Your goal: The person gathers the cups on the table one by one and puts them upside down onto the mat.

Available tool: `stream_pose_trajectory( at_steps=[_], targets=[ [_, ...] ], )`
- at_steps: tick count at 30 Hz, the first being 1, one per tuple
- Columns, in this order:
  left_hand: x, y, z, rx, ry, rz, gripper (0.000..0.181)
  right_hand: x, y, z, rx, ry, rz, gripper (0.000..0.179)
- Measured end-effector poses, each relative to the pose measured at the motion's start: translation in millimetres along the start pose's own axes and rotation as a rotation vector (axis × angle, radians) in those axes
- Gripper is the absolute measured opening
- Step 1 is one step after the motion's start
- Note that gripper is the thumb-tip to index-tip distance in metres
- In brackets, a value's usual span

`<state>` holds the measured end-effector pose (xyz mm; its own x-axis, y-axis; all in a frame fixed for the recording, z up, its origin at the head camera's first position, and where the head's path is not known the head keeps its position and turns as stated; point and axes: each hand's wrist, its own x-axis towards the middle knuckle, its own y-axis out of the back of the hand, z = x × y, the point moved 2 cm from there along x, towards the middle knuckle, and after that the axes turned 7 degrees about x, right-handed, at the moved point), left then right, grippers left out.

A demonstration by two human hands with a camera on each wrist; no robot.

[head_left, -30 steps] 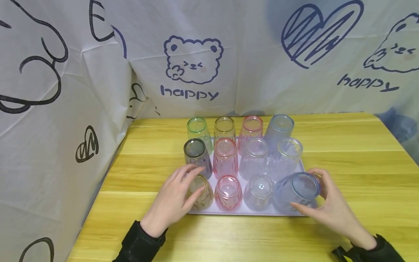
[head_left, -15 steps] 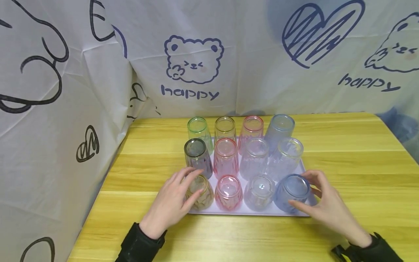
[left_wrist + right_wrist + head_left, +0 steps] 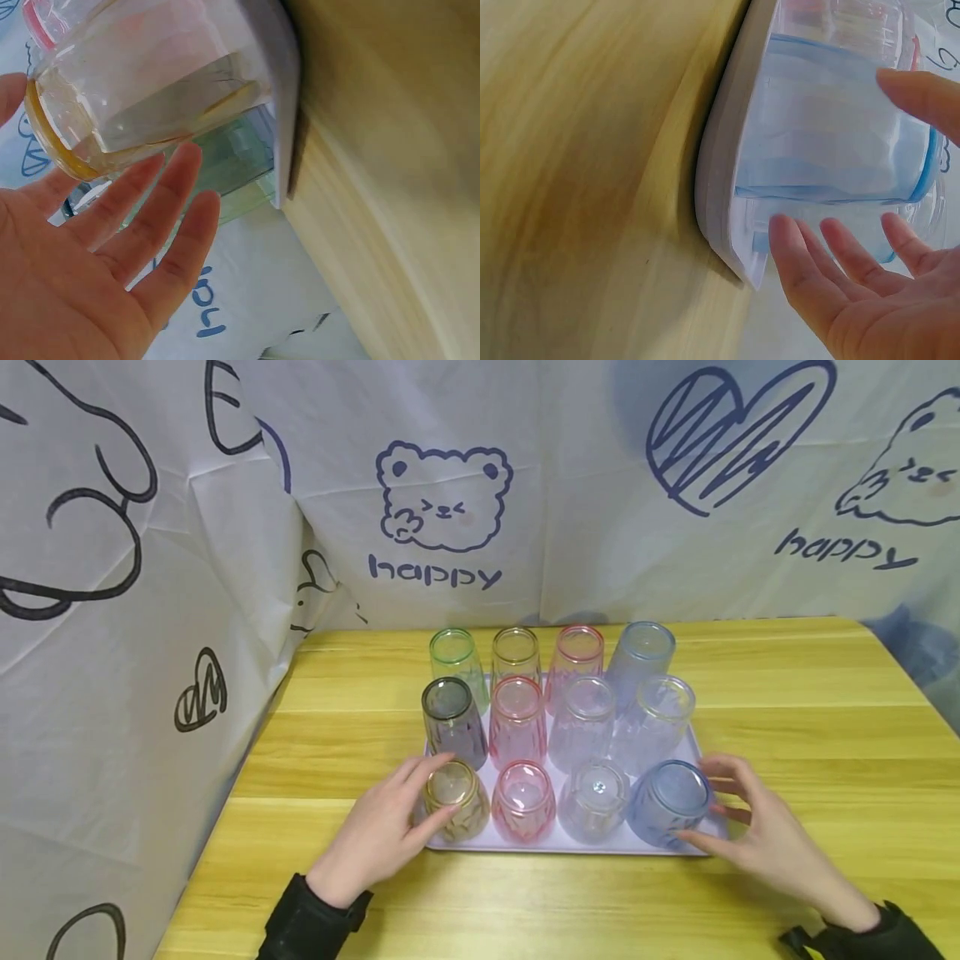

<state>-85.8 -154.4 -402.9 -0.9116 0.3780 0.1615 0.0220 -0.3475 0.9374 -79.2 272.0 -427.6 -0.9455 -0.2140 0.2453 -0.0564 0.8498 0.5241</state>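
Note:
Upside-down drinking glasses stand in three rows on a pale lilac tray (image 3: 570, 849). My left hand (image 3: 379, 828) curves loosely around the yellow-tinted glass (image 3: 467, 817) at the front left corner; in the left wrist view its fingers (image 3: 169, 206) extend beside that glass, and any contact is hard to judge. At the front right corner sits a blue glass (image 3: 663, 808), resting on the tray. Around its right side is my right hand (image 3: 768, 835), thumb and fingers spread; the right wrist view shows a gap between the lower fingers (image 3: 799, 259) and the blue glass (image 3: 829, 124).
Between the corner glasses stand a pink glass (image 3: 523, 806) and a clear glass (image 3: 594, 806). Behind them are taller glasses, including a grey one (image 3: 455, 727) and a green one (image 3: 459, 664). A printed white cloth (image 3: 585, 552) hangs behind the wooden table (image 3: 810, 693).
The blue glass, earlier tilted in my right hand, now sits upside down on the tray, and the right fingers have loosened from it. My left hand has drawn slightly back and left.

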Motion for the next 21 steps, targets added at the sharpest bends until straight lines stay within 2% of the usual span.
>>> stream_pose_trajectory(
  at_steps=[5,15,21],
  targets=[
    [-1.7,-0.3,-4.6,-0.045,0.013,-0.019,0.063,0.3,-0.3,-0.2,0.022,-0.023,-0.031,0.082],
    [-2.8,0.9,-6.6,-0.044,-0.010,-0.004,0.063,0.9,-2.7,-0.4,0.033,0.000,-0.031,0.082],
    [-3.0,1.3,-7.0,-0.033,-0.011,-0.011,0.063,0.3,-3.1,-0.1,0.014,-0.018,-0.033,0.080]
  ],
)
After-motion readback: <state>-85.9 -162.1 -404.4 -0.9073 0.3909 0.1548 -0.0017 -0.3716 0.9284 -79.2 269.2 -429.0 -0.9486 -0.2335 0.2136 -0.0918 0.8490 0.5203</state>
